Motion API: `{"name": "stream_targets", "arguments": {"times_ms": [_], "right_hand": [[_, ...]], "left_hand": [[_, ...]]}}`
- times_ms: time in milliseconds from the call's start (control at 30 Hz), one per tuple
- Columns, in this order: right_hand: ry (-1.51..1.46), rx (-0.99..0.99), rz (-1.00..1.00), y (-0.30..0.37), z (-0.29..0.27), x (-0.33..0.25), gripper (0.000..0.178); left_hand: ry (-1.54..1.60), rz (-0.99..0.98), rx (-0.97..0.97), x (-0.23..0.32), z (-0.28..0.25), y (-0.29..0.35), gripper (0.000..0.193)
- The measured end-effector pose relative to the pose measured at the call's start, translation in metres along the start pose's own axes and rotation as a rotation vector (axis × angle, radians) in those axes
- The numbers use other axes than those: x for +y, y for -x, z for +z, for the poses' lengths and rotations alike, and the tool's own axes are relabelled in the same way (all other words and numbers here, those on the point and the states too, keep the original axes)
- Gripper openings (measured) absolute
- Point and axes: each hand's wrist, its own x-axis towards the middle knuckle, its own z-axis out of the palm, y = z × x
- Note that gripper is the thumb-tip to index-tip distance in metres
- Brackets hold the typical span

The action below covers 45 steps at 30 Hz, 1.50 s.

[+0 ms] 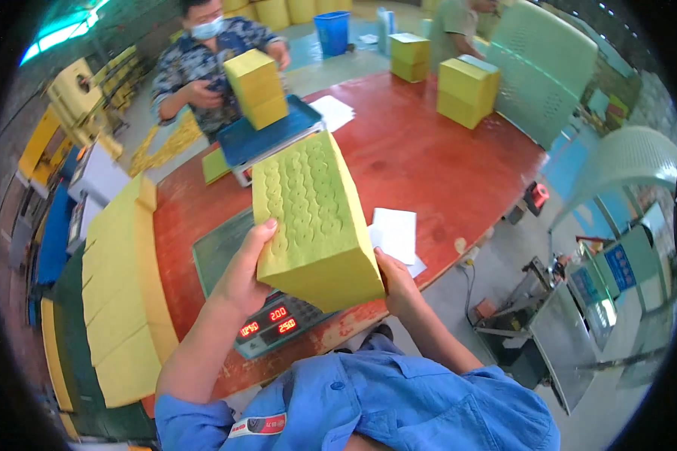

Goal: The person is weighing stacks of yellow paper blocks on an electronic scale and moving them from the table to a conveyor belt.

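Both hands grip a yellow paper block, the left hand on its left side with the thumb over the ridged top face, the right hand against its lower right side. The paper block is held up and tilted above a scale at the near edge of the red desk; its red-lit display shows below the block. White papers lie just right of the block, toward the desk's right edge. At the far edge, another scale with a blue tray carries a yellow stack, and a co-worker's hand is beside it. Two more stacks stand toward the far right corner. Yellow paper piles line the desk's left edge.
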Motion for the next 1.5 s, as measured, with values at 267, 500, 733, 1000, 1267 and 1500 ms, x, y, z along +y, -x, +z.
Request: {"name": "stream_targets", "arguments": {"times_ms": [267,500,733,1000,1267,1500], "right_hand": [[0.142,0.048,-0.17,-0.06,-0.1,-0.115,0.045],[0.345,0.088,-0.09,-0.176,-0.214,-0.193,0.046],[0.578,0.158,-0.141,-0.306,-0.307,-0.292,0.042],[0.798,0.467,-0.851,-0.29,-0.308,-0.279,0.028],[1.115,0.142,-0.716,-0.265,-0.283,-0.263,0.016],[1.233,0.269,-0.826,-0.319,-0.296,-0.292,0.018]], "left_hand": [[0.035,0.085,-0.12,-0.036,0.093,-0.121,0.055],[0.049,-0.018,0.031,-0.112,0.157,-0.284,0.055],[0.061,0.081,0.172,-0.132,0.239,-0.437,0.07],[-1.208,1.13,0.692,-0.096,0.274,-0.52,0.086],[-1.726,0.971,-0.264,-0.075,0.239,-0.511,0.093],[-1.708,1.043,-0.281,-0.075,0.254,-0.579,0.096]]}}
